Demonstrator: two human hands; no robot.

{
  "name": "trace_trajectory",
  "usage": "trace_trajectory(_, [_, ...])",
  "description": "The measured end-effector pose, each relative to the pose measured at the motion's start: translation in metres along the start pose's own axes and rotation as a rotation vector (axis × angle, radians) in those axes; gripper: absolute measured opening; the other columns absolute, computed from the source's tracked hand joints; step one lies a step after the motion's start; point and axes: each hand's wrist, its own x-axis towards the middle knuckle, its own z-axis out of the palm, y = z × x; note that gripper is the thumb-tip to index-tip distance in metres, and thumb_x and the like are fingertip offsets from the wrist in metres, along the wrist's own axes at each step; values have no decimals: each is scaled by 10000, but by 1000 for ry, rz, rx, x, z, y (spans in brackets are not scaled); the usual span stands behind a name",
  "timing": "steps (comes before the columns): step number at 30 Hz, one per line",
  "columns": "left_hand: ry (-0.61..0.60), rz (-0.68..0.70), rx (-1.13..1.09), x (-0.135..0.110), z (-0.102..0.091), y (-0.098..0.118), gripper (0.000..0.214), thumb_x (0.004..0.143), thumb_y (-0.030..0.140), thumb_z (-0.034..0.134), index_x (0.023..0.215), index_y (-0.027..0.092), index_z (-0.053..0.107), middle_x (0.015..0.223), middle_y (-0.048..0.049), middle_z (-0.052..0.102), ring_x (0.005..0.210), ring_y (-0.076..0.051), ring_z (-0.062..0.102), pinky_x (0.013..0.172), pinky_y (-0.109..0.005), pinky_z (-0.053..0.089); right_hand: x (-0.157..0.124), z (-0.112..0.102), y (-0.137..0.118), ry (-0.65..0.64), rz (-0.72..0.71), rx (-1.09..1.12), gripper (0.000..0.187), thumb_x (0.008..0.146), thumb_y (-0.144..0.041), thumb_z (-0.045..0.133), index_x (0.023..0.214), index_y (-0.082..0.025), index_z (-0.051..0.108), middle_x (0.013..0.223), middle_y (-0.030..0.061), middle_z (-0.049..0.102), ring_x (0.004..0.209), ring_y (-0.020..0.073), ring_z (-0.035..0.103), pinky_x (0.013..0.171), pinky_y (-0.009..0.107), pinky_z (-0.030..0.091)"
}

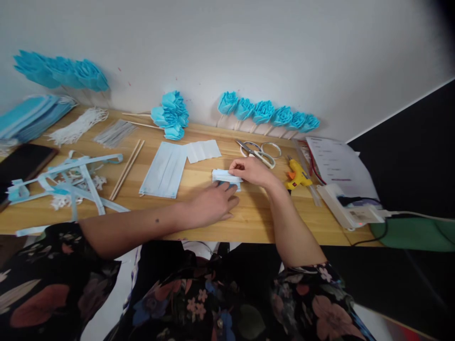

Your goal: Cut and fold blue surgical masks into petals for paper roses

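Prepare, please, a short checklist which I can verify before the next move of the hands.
1. Left hand and right hand at the folded blue piece: ok.
2. Scissors well away from right hand: not ok, they lie close beside it.
3. Glue gun apart from both hands: ok.
4. Glue gun cool: cannot tell.
5. Loose strips tidy: not ok, tangled.
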Motion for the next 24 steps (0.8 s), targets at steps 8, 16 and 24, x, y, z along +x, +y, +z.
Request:
trace_trajectory(8, [56, 23, -15, 0, 2, 2, 341, 891, 403, 667, 1090, 126, 682, 1259, -172, 644, 1157, -353, 575, 934, -462, 463, 2, 8, -5, -7, -11, -166, 69, 822, -210, 683, 889, -218, 696, 827, -6, 712, 703, 130, 584, 623, 261, 331])
trace_trajectory(16, [496, -398, -592, 5, -23, -44, 338, 999, 395, 454, 903, 172, 690, 946, -77, 729, 890, -191, 651, 801, -315, 483, 1, 7, -5, 38, -149, -177, 24, 814, -233, 663, 815, -210, 658, 797, 9, 680, 699, 148, 553, 627, 279, 324])
trace_trajectory(24, [490, -645, -1189, 13, 6, -86, 623, 859, 417, 627, 1385, 115, 488, 1265, -184, 663, 1086, -228, 655, 888, -359, 518, -1, 6, -16, 132, -146, -8, 75, 823, -266, 636, 785, -204, 618, 724, -5, 641, 651, 140, 529, 617, 286, 337])
